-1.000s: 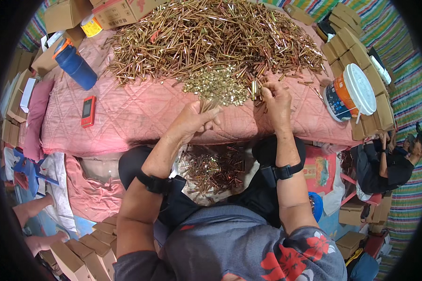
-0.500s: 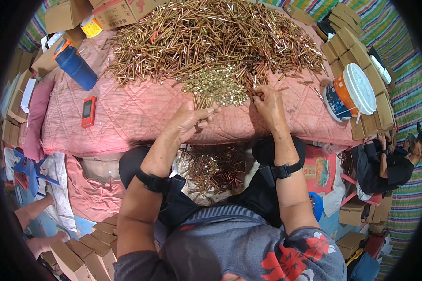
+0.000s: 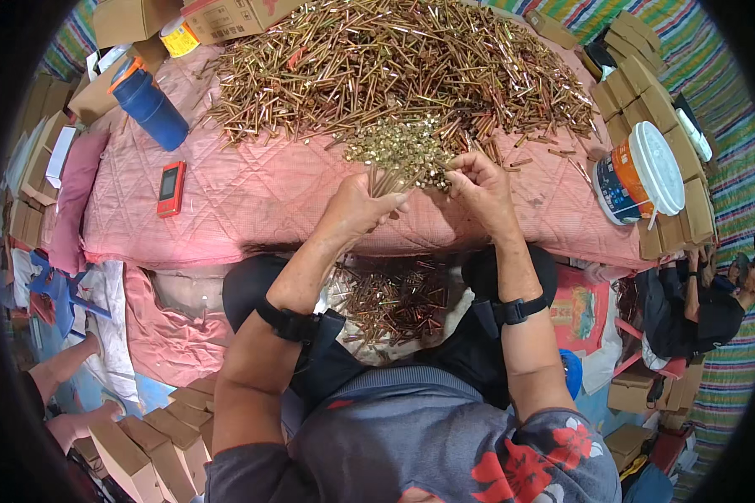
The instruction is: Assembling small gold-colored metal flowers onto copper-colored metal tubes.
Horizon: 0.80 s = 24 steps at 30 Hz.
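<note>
My left hand (image 3: pixel 362 206) is closed around a bunch of slim metallic tubes (image 3: pixel 383 182), whose ends point away from me. Just right of it, my right hand (image 3: pixel 485 191) has thumb and index finger pinched together at the near right edge of a heap of small gold-coloured pieces (image 3: pixel 394 144). Anything between those fingertips is too small to make out. Beyond that heap spreads a large pile of loose brass- and copper-coloured tubes (image 3: pixel 394 71). More such tubes (image 3: pixel 394 302) lie on pale cloth between my knees.
The pink quilted cover (image 3: pixel 252 205) carries a red handheld device (image 3: pixel 171 189) and a blue tumbler (image 3: pixel 149 109) on the left. A white-lidded bucket (image 3: pixel 642 172) stands at right beside stacked cardboard boxes (image 3: pixel 646 92). Another person (image 3: pixel 696 310) sits far right; someone's bare legs (image 3: pixel 67 377) show at left.
My right hand has moved from the loose tubes leftward to the edge of the gold-coloured pieces, nearer the bunch. The left hand keeps its bunch. The whole view has shifted slightly.
</note>
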Tool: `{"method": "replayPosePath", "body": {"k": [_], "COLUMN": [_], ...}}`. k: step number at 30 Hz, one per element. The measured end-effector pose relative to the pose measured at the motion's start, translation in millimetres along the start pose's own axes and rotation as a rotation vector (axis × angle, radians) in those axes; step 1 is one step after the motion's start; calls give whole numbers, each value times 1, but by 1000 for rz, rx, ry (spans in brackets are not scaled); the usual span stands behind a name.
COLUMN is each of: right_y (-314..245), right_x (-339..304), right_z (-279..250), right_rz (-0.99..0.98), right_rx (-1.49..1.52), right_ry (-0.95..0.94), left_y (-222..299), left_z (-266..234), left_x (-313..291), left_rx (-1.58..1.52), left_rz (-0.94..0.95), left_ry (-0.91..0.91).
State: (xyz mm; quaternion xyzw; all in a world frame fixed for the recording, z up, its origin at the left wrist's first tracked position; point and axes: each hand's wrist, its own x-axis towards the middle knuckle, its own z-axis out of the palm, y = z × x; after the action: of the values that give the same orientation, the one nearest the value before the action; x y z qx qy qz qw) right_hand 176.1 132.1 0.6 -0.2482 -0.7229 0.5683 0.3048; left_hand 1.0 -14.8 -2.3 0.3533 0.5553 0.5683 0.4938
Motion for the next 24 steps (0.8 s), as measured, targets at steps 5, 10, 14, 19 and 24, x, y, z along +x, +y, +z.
{"method": "replayPosePath", "body": {"k": [5,10,14,19,24], "right_y": [0,-6,-4,-2,-5], "right_x": [-1,-4,-3,-3,-4], "right_z": [3,4,-3,-2,-2], "right_rz": [46,52,54,24,75], "right_rx": [127,108,101,-31,-30], "right_ry": [-7,-57,-46,-82,-170], "left_y": [0,-5,-5,-15,-11], "left_z": [1,2,1,-5,-7], "left_x": [-1,1,0,4,2], "left_rx": [27,34,14,82,359], "left_rz": [-10,11,29,72,91], "left_ry": [24,-9,-6,8,-5]}}
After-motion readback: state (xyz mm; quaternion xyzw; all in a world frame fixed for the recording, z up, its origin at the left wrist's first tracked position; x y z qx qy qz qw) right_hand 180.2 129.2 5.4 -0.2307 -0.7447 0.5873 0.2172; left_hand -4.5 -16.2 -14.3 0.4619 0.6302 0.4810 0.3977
